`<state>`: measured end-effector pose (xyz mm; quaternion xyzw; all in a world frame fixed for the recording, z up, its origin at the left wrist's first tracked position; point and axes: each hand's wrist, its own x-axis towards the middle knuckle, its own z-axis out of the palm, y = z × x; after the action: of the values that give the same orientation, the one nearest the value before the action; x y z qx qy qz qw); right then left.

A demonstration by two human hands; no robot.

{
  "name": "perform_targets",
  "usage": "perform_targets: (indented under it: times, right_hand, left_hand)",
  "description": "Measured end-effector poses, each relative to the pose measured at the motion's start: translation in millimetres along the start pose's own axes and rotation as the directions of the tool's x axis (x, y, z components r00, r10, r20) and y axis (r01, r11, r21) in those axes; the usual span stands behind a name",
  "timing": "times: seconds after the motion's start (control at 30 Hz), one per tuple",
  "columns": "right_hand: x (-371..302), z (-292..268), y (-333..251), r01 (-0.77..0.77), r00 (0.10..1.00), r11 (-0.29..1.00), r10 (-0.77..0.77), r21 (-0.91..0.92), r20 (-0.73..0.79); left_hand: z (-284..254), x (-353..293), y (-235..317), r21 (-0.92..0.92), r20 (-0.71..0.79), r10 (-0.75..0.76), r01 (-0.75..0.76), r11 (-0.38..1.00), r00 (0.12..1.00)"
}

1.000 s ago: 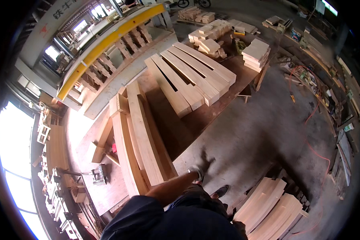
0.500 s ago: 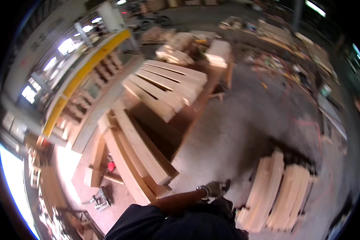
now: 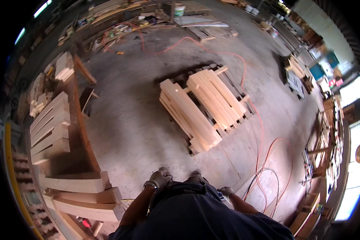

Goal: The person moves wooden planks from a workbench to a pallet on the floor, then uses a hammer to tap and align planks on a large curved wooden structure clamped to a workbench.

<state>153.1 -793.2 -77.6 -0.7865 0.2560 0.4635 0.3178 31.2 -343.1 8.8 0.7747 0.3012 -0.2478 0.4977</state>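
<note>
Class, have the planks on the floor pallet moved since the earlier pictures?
No. The planks lie on the same side of the table as before; only the view has turned.

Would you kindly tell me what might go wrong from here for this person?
The thin red hose looping across the grey concrete floor might trip someone. The pale wooden slat jutting beside the stacked pale wooden planks might snag someone passing. The grey-gloved left hand is near the thick pale wooden beams, so it might strike their ends.
</note>
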Motion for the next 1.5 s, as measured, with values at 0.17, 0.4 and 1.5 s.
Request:
perform_targets:
  times: [0.17, 0.4, 1.5]
  right_hand:
    - [-12.4, -50.9, 39.1, 0.04, 0.999, 0.997, -0.041, 0.059, 0.013]
    - [33.8, -175.4, 153.3, -0.072, 0.997, 0.962, 0.072, 0.262, 0.01]
    - [-2.6, -458.8, -327.4, 0.954, -0.029, -0.07, -0.989, -0.291, 0.145]
  left_hand:
    - [76.5, 40.8, -9.2, 0.204, 0.0, 0.045, -0.044, 0.978, 0.999]
    - [191.9, 74.9, 116.2, 0.279, 0.039, 0.099, -0.106, 0.954, 0.994]
    - [345.8, 271.4, 626.7, 0.637, 0.314, 0.666, -0.67, 0.381, 0.677]
